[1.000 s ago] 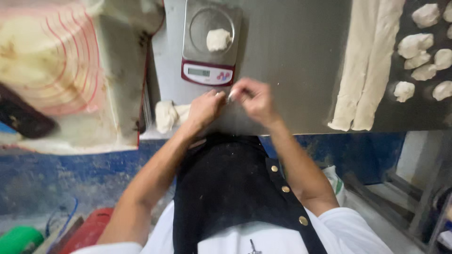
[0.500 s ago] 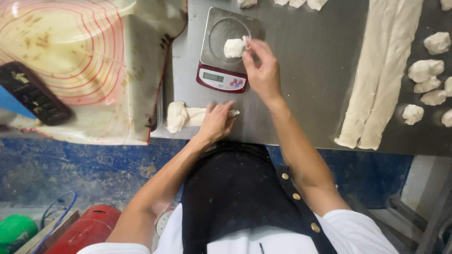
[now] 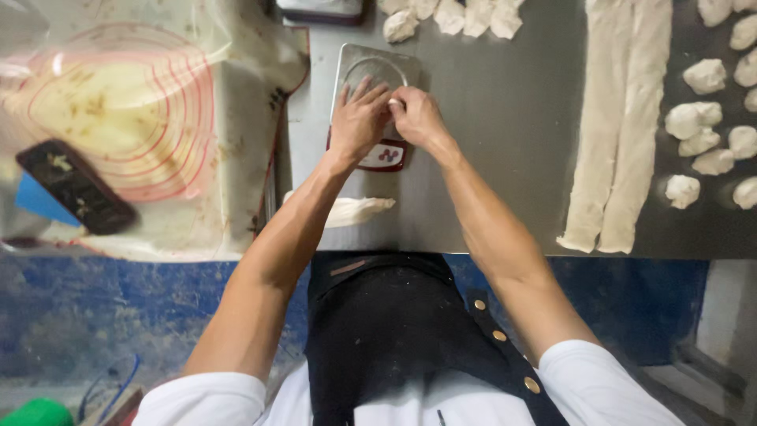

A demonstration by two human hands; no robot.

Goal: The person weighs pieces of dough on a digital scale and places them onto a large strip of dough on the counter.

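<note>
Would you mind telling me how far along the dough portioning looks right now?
Done: cut dough pieces lie at the right and more pieces sit beyond the scale. In hand: the left hand and right hand meet over the scale's pan. Left: two long dough strips are uncut, and a lump waits at the table edge.

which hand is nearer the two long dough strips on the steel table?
Right. The right hand is over the scale, on the side facing the dough strips but well clear of them. The left hand sits beside it, farther away.
</note>
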